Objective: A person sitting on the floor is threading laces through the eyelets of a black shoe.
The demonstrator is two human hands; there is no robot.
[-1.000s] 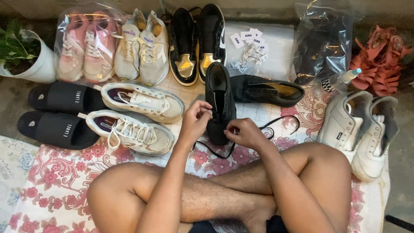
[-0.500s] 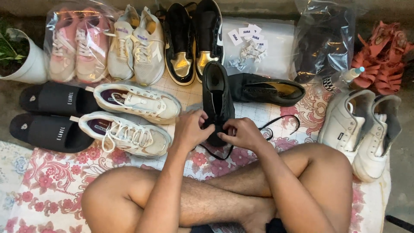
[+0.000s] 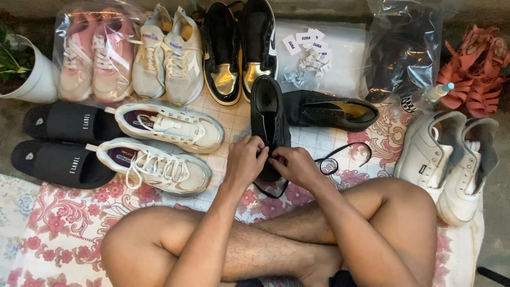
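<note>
- We're pinching the black lace (image 3: pixel 276 187) with our left hand (image 3: pixel 245 161) and right hand (image 3: pixel 295 166), both closed on it, over the black shoe (image 3: pixel 270 119).
- The shoe's sitting on a floral mat (image 3: pixel 64 223), with sneakers (image 3: pixel 159 167) lying left, and concrete floor (image 3: pixel 496 202) showing at the edges.

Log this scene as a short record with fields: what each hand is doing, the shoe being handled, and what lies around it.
left hand: fingers on the black shoe's lacing
right hand: fingers pinching at the same spot
black shoe: upright on the floral cloth, toe toward the person
black lace: loose end trailing to the right
matching black shoe: lying on its side behind
left of it: cream sneakers, black slides
right of it: white sneakers
</note>
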